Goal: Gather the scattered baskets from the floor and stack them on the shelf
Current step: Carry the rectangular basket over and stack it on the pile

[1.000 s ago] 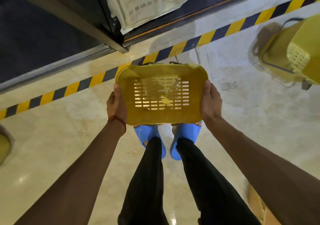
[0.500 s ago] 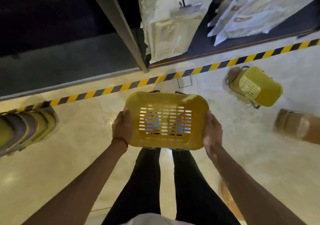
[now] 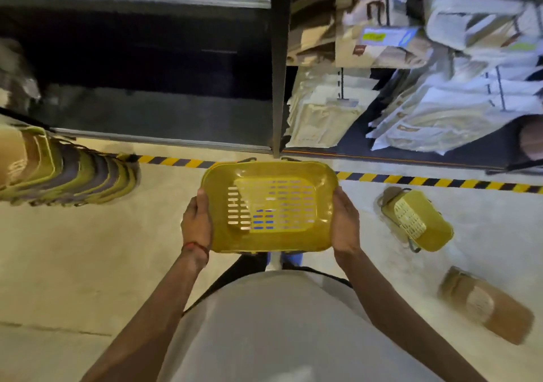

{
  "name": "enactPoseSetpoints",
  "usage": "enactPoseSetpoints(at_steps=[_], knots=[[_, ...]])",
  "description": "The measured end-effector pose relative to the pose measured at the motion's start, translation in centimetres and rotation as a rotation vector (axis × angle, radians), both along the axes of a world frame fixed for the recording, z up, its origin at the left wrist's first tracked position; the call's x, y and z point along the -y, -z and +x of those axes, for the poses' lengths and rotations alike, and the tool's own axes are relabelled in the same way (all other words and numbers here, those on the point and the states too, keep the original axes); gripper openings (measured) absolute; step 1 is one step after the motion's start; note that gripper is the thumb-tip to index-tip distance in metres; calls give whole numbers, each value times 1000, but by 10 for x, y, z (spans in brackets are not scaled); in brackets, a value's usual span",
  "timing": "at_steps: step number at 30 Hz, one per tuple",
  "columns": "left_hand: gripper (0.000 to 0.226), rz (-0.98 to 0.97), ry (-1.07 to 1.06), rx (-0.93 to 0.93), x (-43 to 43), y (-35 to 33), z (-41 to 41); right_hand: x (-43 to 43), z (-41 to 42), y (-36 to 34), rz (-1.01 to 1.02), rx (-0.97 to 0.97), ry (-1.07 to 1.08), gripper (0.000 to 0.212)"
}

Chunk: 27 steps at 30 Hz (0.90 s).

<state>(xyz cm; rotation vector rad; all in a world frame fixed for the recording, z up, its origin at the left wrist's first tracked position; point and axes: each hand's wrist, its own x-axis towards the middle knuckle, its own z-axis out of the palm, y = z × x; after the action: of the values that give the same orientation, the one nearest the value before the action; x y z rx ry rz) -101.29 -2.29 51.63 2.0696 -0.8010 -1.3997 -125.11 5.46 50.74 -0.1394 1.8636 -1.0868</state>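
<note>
I hold a yellow plastic basket (image 3: 271, 205) with a slotted bottom in front of me, above the floor. My left hand (image 3: 196, 221) grips its left rim and my right hand (image 3: 345, 220) grips its right rim. A second yellow basket (image 3: 417, 220) lies tipped on the floor to the right. A brown basket (image 3: 484, 305) lies on its side further right and nearer. A stack of nested baskets (image 3: 67, 173) lies on its side at the left by the shelf. The low dark shelf (image 3: 164, 117) stands just ahead.
A black shelf post (image 3: 279, 87) rises straight ahead. Stacked paper bags and packages (image 3: 411, 99) fill the shelves to its right. A yellow-black hazard tape line (image 3: 426, 180) runs along the floor at the shelf's foot. Pale floor (image 3: 88, 264) spreads to the left.
The view has tilted up and more of the shelf and the nested stack at the left has come into sight. The basket stays held in both hands, a bit higher.
</note>
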Motion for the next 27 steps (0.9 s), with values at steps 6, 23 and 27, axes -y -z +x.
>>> enactPoseSetpoints(at_steps=[6,23,27], knots=[[36,-47,-207,-15,-30,-26,47,20,28,-28,-86,46,-222,34],[53,-147,-579,-61,-37,-38,279,112,273,-76,-141,-115,-699,39],[47,-171,-588,-53,-20,-42,352,130,344,-76,-179,-144,-715,47]])
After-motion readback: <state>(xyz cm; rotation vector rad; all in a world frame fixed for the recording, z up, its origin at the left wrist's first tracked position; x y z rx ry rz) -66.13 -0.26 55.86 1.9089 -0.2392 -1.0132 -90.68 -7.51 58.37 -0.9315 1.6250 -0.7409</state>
